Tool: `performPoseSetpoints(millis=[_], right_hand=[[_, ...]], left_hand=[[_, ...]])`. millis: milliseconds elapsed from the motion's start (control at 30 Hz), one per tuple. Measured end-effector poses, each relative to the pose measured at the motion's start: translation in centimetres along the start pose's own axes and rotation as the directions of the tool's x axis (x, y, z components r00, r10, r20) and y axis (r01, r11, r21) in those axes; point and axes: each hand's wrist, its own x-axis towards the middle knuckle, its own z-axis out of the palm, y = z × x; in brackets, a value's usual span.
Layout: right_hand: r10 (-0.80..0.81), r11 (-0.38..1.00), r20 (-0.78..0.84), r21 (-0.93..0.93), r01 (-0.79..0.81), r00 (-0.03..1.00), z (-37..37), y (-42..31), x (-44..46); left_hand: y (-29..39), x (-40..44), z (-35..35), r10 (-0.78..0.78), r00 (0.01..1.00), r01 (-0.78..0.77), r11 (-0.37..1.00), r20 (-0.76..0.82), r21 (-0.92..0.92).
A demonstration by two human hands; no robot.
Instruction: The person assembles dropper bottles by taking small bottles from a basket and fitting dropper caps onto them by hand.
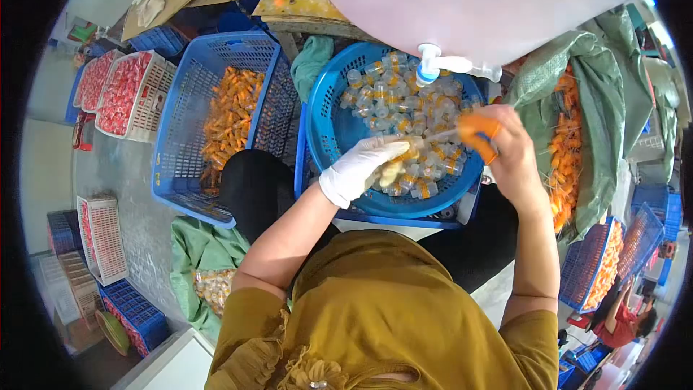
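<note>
White crate (red pieces inside)

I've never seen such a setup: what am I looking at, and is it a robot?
No robot: a person's own two hands. The one picture comes from a camera worn on the head, looking forward and down. The left hand, in a white glove, and the right hand are over a blue basin with many small clear pieces, some banded in orange. Something orange shows at the right hand, too blurred to say whether worn or held. What the left holds is unclear.
</note>
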Motion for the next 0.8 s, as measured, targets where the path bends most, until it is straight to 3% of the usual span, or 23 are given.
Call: performPoseSetpoints(millis=[33,67,100,133,233,300,333,367,433,467,500,567,633,700,767,800], right_hand=[[-0.055,0.987,0.065,0.154,0.044,0.996,0.1,-0.4,0.0],[-0.12,0.948,0.123,0.309,0.077,0.985,0.0,-0.8,-0.1],[-0.116,0.948,0.123,0.308,0.073,0.986,-0.1,-1.2,-0.3],[-0.137,0.932,0.129,0.354,0.083,0.982,-0.2,-1.4,-0.5],[-0.173,0.906,0.121,0.409,0.11,0.977,-0.5,-1.5,-0.6],[-0.128,0.919,0.164,0.39,0.055,0.978,-0.8,-1.4,-0.9],[-0.123,0.922,0.164,0.384,0.052,0.979,-0.8,-1.3,-1.1],[-0.052,0.919,0.199,0.393,-0.032,0.979,-0.7,-1.3,-1.4],[0.028,0.913,0.232,0.389,-0.119,0.972,-0.6,-1.1,-1.9],[0.024,0.9,0.283,0.411,-0.144,0.959,-0.5,-0.9,-2.2],[0.022,0.886,0.331,0.431,-0.172,0.943,-0.4,-0.7,-2.5],[0.046,0.869,0.336,0.451,-0.204,0.941,-0.1,-0.2,-3.4],[0.07,0.693,0.537,0.58,-0.428,0.841,-0.1,-0.1,-4.1],[0.125,0.654,0.589,0.557,-0.512,0.799,-0.2,-0.8,-4.3],[0.15,0.681,0.582,0.525,-0.511,0.799,0.9,-0.5,-5.3],[0.154,0.679,0.584,0.524,-0.514,0.797,0.7,-0.5,-5.4]], left_hand=[[0.0,-0.1,0.5,-0.004,1.0,0.004,1.0,0.005,0.004],[-0.1,-0.1,0.8,0.007,0.993,-0.008,1.0,0.115,0.016],[-0.2,-0.4,1.3,0.014,0.975,-0.02,1.0,0.221,0.024],[-0.6,-0.5,2.3,0.04,0.991,-0.047,0.998,0.126,0.049],[-0.3,-1.7,4.4,-0.052,0.982,0.066,0.995,0.183,-0.074],[-0.5,-1.9,5.4,-0.046,0.985,0.06,0.995,0.165,-0.083],[-0.1,-2.2,6.5,0.058,0.994,-0.076,0.974,0.09,0.212],[-0.1,-2.3,7.2,0.179,0.983,-0.181,0.851,0.051,0.492],[-1.1,-2.1,7.0,0.238,0.971,-0.186,0.783,-0.011,0.594],[-1.4,-1.8,6.7,0.532,0.834,-0.381,0.36,0.148,0.851],[-1.5,-1.6,6.5,0.673,0.617,-0.41,-0.168,0.408,0.896],[-1.8,-1.9,6.3,0.666,0.637,-0.444,-0.096,0.389,0.891],[-1.7,-2.4,6.2,0.521,0.572,-0.313,-0.574,0.633,0.756],[-2.9,-1.8,4.8,0.534,0.484,-0.278,-0.657,0.693,0.701],[-3.4,-1.6,3.8,0.525,0.556,-0.251,-0.633,0.645,0.732],[-3.0,-1.5,3.5,0.528,0.543,-0.261,-0.633,0.653,0.729]])
